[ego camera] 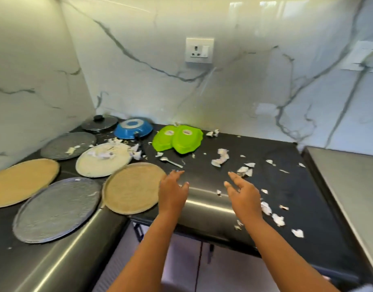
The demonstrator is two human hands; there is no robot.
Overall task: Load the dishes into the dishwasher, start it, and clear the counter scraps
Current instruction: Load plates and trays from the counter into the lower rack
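Head view: we reach out over the dark counter point(307, 186) with both hands apart, fingers straight and spread, neither one holding anything. Our landmark is the pair of green dishes point(178, 139) lying overlapped at the back of the counter.

Nearer to us than the green dishes, our left hand point(173, 192) hovers at the right edge of a tan plate point(132, 187); we cannot tell whether the fingers touch its rim. Our right hand point(243, 193) hangs to the near right of the green dishes, just short of a cluster of torn white paper scraps point(220, 158). More of those scraps trail away to the right and down to the counter's front edge.

A metal spoon point(170, 161) lies just in front of the green dishes, between them and our left hand.

Just left of the green dishes sits an upturned blue bowl point(134, 128), and beyond it, in the corner, a black lidded pan point(99, 123). To the near left of the green dishes lies a cream plate point(103, 160) with scraps on it, with a dark grey plate point(68, 145) further left, also carrying a scrap. Farther still to the left are a second tan plate point(23, 182) and, closest to us, a silver-grey plate point(57, 209).

Above the green dishes, a white socket point(199, 50) is set in the marble wall.
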